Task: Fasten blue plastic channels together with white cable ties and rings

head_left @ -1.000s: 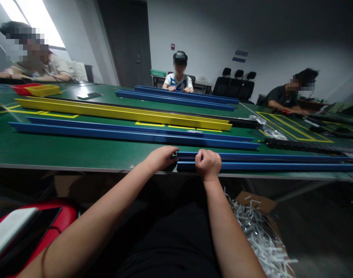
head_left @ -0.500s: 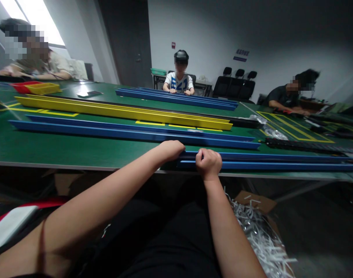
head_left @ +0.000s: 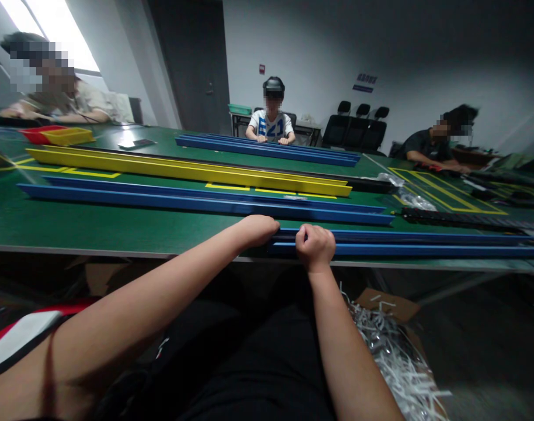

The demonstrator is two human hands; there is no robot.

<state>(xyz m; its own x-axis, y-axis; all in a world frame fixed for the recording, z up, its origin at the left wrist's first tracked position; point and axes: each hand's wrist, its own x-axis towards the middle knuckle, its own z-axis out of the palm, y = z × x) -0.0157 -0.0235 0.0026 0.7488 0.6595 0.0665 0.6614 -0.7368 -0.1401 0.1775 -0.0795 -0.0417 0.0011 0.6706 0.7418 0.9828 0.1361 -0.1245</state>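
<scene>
Blue channel [head_left: 425, 251], long and two-walled, along the near edge of the table [head_left: 118, 231]. Right hand [head_left: 317, 247]: grip closed on it. Left hand [head_left: 259, 229]: grip hidden, cannot tell.

The right hand [head_left: 316, 247] grips the near blue channel [head_left: 407, 250]; the left hand [head_left: 260, 229] touches its end, beside a second blue channel [head_left: 205, 202].
</scene>
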